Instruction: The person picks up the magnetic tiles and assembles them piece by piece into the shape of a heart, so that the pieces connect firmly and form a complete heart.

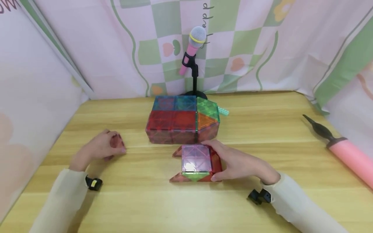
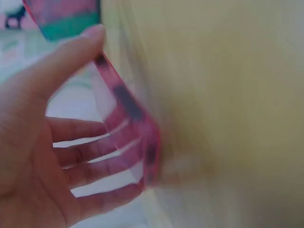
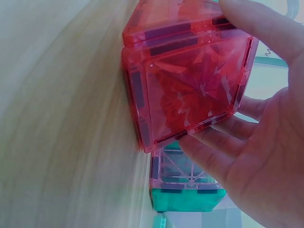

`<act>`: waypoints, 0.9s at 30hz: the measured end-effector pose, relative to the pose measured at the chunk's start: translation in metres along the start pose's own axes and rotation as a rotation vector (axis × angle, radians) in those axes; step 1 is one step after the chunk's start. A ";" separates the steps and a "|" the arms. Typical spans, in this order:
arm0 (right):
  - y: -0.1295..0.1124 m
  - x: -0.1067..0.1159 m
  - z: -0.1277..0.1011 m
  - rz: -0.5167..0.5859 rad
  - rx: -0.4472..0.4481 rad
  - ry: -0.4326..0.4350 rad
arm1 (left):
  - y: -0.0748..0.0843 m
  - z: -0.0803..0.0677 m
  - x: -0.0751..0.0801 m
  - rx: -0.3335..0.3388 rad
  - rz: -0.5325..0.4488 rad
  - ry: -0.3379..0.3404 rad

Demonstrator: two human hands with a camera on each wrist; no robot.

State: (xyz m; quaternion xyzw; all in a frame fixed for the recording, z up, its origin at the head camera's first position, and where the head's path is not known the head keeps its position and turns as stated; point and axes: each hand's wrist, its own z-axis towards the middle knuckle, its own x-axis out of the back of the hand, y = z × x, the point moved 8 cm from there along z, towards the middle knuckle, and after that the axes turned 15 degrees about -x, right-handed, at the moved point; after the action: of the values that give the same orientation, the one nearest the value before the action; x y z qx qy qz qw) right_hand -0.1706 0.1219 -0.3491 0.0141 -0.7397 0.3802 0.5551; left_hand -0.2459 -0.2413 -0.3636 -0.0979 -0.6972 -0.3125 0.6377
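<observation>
Near the worktop's front edge, the right hand (image 1: 239,163) grips the small tile cube (image 1: 196,163) from its right side. Well apart toward the left edge, the left hand (image 1: 100,147) pinches a loose pink tile (image 2: 128,128), the cube lying to its right.

Pink-topped tile cube (image 1: 196,158), pink microphone (image 1: 192,48), green-and-pink checked backdrop (image 1: 247,42).
</observation>
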 end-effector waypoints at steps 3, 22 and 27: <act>0.000 0.000 0.000 0.001 -0.004 0.001 | 0.020 -0.002 -0.004 -0.029 -0.066 0.017; -0.002 0.001 0.001 -0.011 0.014 0.002 | 0.172 0.035 -0.040 -0.345 -0.224 -0.018; 0.000 0.003 0.000 -0.007 -0.015 0.000 | 0.184 0.046 -0.050 -0.368 -0.255 -0.040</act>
State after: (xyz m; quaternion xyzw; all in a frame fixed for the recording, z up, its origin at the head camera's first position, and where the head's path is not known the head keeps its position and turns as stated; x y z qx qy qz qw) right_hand -0.1714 0.1229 -0.3464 0.0125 -0.7425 0.3728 0.5564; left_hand -0.1768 -0.0580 -0.3531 -0.1296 -0.6478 -0.5106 0.5503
